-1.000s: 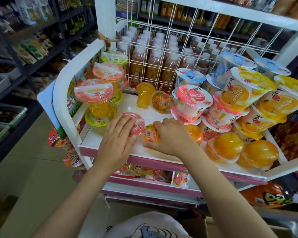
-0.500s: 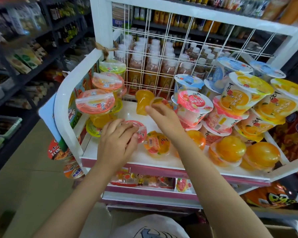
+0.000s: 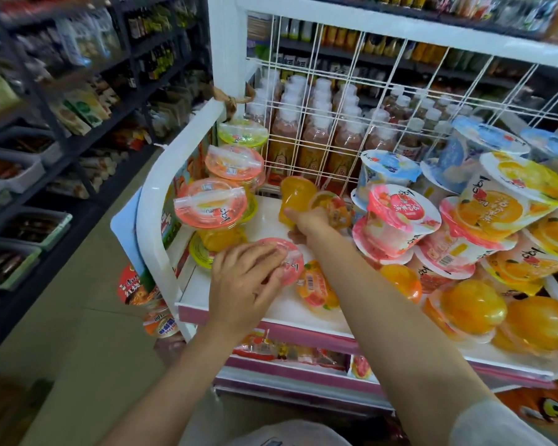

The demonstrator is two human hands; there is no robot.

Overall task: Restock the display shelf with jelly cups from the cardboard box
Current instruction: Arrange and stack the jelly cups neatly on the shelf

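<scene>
Head cam, mid-frame: left hand (image 3: 244,280) w/ fingers curled over a pink-lid jelly cup (image 3: 284,260), steadying it on the white shelf (image 3: 290,309). Right hand (image 3: 310,220) reaches back, prob. gripping an orange cup (image 3: 332,209) to line it up; cardboard box not visible.

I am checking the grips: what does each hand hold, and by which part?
The left hand grips a pink-lidded jelly cup over its lid. The right hand holds a small orange jelly cup by its side.

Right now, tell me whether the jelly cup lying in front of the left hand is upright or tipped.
Tipped. The jelly cup lies on its side on the shelf, barcode facing up.
</scene>
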